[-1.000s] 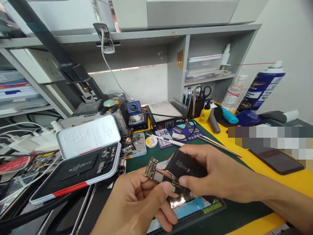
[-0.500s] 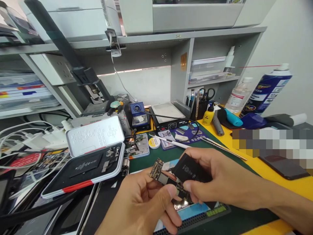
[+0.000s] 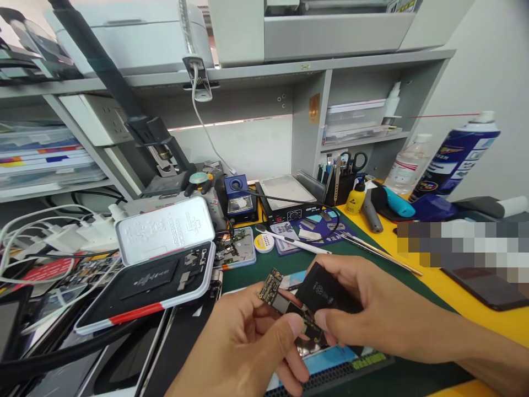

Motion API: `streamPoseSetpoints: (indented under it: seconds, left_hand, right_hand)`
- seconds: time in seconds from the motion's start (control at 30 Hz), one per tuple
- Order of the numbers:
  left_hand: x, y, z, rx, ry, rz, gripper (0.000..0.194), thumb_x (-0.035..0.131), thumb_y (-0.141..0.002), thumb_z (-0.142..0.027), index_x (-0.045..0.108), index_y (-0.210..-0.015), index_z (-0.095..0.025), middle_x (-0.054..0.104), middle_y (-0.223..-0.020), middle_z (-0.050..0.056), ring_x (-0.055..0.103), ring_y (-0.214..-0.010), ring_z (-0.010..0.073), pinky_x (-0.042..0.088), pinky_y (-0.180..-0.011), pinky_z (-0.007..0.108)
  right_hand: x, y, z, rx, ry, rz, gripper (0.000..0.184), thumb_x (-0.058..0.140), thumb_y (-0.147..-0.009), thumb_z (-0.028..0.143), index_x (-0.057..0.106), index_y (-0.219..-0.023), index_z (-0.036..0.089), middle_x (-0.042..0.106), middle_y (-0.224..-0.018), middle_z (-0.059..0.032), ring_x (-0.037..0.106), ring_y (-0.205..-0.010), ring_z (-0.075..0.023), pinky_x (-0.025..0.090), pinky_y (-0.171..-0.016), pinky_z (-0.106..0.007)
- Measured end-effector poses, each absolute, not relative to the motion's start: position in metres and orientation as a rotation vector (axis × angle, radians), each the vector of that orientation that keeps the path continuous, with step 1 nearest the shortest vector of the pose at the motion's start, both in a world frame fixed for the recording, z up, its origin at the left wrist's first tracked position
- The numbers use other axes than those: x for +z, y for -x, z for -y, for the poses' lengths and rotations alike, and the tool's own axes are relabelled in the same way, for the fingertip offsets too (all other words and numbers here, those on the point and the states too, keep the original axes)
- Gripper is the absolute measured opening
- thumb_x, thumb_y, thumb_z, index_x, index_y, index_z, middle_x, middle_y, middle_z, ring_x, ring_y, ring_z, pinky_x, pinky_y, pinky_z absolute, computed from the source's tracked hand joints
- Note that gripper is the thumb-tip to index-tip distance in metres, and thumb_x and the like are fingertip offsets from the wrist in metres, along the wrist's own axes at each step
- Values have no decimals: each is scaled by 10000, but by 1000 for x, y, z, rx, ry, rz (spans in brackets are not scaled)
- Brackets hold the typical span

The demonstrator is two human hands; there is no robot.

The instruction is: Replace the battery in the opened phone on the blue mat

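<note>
Between thumb and fingers, my left hand (image 3: 252, 336) grips a narrow phone circuit board (image 3: 270, 286) with gold-rimmed screw holes. My right hand (image 3: 363, 309) is closed around a flat black phone battery (image 3: 326, 289), its thumb at the near edge beside the board. Board and battery are close together; whether a flex cable joins them is hidden by my fingers. Under my hands lies a blue-topped work mat (image 3: 324, 361) with a black honeycomb edge. A shiny metallic part (image 3: 309, 346) shows beneath the board.
An open tin (image 3: 165, 303) with phone parts in black foam stands at left, near a tray of small boards (image 3: 242, 248). Behind are a hot plate (image 3: 285, 190), a white pen-shaped tool (image 3: 295, 241) and a yellow bottle (image 3: 355, 199). Tweezers (image 3: 384, 253) lie right.
The whole scene has shifted right and slightly down in view as my head turned. Both hands keep hold of the board and battery, with little change in their pose.
</note>
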State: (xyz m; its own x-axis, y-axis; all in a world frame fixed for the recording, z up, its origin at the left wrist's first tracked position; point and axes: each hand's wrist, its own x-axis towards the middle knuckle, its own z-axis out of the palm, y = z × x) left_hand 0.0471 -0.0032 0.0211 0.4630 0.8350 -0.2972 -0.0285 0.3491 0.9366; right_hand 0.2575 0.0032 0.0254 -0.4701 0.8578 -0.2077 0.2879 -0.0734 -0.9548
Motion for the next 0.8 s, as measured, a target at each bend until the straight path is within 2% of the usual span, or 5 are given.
streamPoseSetpoints:
  seconds: [0.17,0.3,0.43,0.6,0.8]
  left_hand:
    - [21,-46,5,674,-1080,-965,268,819,-774,-455,710,-861,-226,711,-661,22,655,-491,159,590,-516,279]
    - [18,-46,4,683,-1082,-939,270,819,-773,-452,714,-851,-215,709,-700,17,662,-508,147,586,-501,254]
    - [18,-46,2,682,-1096,-924,244,787,-803,-425,711,-857,-200,689,-639,1,663,-511,139,574,-492,231]
    - [22,-46,0,668,-1094,-961,186,773,-799,-380,703,-828,-211,664,-607,-13,671,-513,159,581,-510,257]
    - [21,-43,-2,663,-1124,-983,242,766,-820,-443,686,-812,-215,720,-614,10,698,-512,154,559,-538,226]
  right_hand:
    - [25,-258,-2,1576,1226,1745,89,644,-904,220,559,-888,199,648,-774,1,596,-674,-144,420,-553,-239]
    - [24,-259,0,1576,1271,1730,113,658,-900,223,550,-878,203,639,-719,13,584,-628,-135,401,-512,-225]
    - [22,-259,1,1578,1281,1705,123,668,-909,248,554,-899,203,638,-714,15,584,-626,-133,418,-521,-225]
    - [22,-257,2,1563,1239,1650,110,679,-904,245,579,-901,202,646,-708,17,583,-621,-126,436,-534,-219]
    - [18,-253,2,1545,1223,1568,109,687,-908,255,587,-907,211,618,-693,35,552,-599,-111,436,-518,-204]
